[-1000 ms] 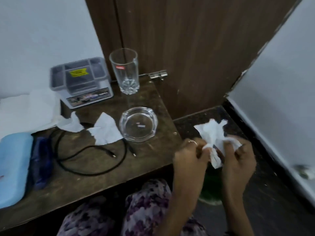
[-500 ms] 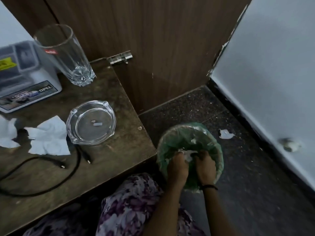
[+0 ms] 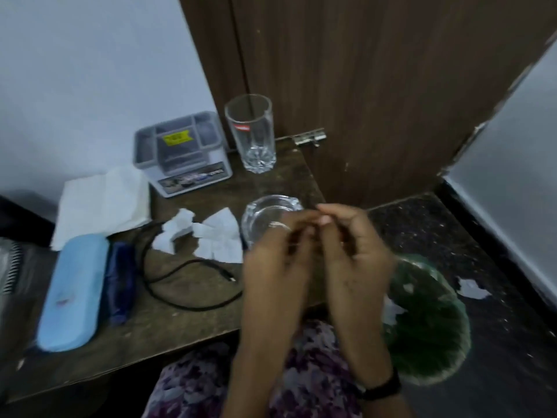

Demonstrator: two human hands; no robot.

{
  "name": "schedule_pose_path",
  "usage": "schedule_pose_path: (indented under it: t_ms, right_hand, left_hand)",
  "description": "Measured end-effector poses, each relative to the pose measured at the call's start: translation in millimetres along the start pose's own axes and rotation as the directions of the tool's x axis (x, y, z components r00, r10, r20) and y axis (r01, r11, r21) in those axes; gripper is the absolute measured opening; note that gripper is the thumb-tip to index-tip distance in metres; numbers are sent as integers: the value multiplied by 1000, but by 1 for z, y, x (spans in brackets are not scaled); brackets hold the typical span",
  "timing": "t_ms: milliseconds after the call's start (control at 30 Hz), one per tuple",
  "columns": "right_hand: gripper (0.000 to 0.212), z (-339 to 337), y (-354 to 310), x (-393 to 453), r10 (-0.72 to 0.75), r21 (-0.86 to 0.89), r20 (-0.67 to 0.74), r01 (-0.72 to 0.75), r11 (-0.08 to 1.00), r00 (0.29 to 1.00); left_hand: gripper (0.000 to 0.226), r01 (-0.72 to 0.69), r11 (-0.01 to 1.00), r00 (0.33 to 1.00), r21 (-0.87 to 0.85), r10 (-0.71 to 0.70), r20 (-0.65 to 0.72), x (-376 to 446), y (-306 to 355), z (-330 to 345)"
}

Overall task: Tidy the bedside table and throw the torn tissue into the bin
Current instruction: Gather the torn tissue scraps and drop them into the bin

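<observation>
Two torn white tissue pieces, one (image 3: 174,232) left of the other (image 3: 221,238), lie on the dark wooden bedside table (image 3: 168,327). My left hand (image 3: 277,260) and my right hand (image 3: 352,251) are raised side by side over the table's right corner, fingers loosely curled, fingertips nearly touching, nothing visible in them; they are blurred. The green-lined bin (image 3: 428,324) stands on the floor right of the table, with white tissue scraps inside. Another tissue scrap (image 3: 471,289) lies on the floor beside the bin.
On the table: a glass ashtray (image 3: 265,212) partly behind my hands, a tall glass (image 3: 251,134), a grey organiser box (image 3: 184,152), a folded white napkin (image 3: 102,203), a light-blue case (image 3: 73,292), a dark-blue item (image 3: 120,282), a black cable (image 3: 180,285). A wooden door (image 3: 361,86) stands behind.
Both hands held a crumpled tissue, went down into the bin with it, and have come back up above the table corner without it. The view swung back left toward the table.
</observation>
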State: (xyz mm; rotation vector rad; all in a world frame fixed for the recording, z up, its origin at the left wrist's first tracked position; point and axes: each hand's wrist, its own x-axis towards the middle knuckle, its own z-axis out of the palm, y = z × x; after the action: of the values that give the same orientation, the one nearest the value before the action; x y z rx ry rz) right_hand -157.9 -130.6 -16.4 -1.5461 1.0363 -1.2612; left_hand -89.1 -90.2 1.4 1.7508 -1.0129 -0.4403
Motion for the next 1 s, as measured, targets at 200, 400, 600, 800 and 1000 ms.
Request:
schedule_pose_path:
  t_ms: [200,400,600,800,1000]
  right_hand:
    - [39,104,-10,-19,10,-403,546,253,879,838]
    - [25,137,10,-18,53,-633,554,380,674,831]
    - [11,127,5,-7,-66,-502,452,315,805,889]
    - [7,44,-3,0,-311,-305,23,303,903,950]
    - [11,-65,57,-11,53,-363,-279,-156,919,959]
  left_hand:
    - [23,211,853,950,478,-63,-306,30,-78,-110]
    - [31,295,789,951,539,-189,-244,41,-133,-127]
    - [17,249,875,945,416,-126,-302,40,-121,-120]
    - [5,52,974,997,221,-38,-67,27,-36,-91]
    - [18,-21,937,891,349,-141,432,-3,-3,49]
